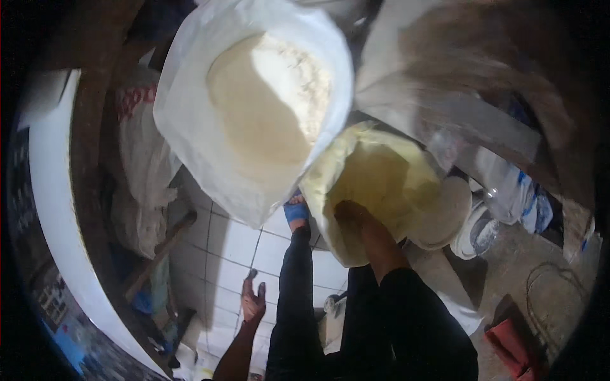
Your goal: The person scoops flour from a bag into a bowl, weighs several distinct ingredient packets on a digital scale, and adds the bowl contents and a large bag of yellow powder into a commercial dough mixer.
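My left hand [254, 301] hangs above the tiled floor on the left, touching nothing, with its fingers apart. My right hand [353, 213] reaches down into a yellow sack [333, 236]. Shadow hides its fingers, so I cannot make out whether they hold anything. Yellowish contents [375, 174] show inside that sack. Directly beyond it stands a large white sack [184, 120] with its mouth wide open. Pale powder like flour [257, 120] lies in it, partly in shadow and lumpy along the bright right side.
White tiles [232, 238] cover the floor between my legs and the sacks. Round tubs [445, 213] stand right of the yellow sack, near clear plastic bags [508, 184]. A red cloth-like thing [511, 349] lies at lower right. Along the left runs a white curved-looking edge [63, 222].
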`<control>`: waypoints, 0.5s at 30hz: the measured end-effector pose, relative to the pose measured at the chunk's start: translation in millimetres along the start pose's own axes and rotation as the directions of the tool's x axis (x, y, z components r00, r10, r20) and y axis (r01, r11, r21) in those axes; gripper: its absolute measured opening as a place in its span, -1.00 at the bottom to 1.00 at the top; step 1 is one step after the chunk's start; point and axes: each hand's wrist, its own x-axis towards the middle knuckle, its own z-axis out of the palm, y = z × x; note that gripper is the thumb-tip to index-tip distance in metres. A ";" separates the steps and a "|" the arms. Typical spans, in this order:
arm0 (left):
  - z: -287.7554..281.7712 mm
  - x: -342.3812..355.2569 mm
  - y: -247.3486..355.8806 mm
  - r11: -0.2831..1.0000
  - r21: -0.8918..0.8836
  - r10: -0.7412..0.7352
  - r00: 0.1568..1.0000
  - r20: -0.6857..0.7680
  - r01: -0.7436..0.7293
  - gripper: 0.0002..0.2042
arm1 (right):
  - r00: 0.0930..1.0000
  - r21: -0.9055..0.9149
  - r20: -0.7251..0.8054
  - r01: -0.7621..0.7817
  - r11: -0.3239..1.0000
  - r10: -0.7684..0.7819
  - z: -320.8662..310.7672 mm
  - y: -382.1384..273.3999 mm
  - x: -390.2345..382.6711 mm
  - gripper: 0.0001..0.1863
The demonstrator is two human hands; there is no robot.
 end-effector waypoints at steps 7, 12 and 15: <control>91.8 -0.6 129.7 0.847 -0.069 0.487 0.717 0.499 -0.527 -0.58 | 0.965 0.462 -0.239 0.019 0.887 0.104 30.3 70.5 -27.5 -0.63; 223.2 -27.8 167.0 0.783 -0.229 0.564 0.507 0.652 -0.578 -0.58 | 0.871 0.100 -0.469 0.218 0.971 -0.147 -44.9 2.5 -80.4 -0.53; 326.6 -2.7 120.0 0.798 -0.106 0.532 0.611 0.586 -0.594 -0.57 | 0.739 0.363 -0.673 0.318 0.876 0.011 -130.0 -51.7 -194.0 -0.51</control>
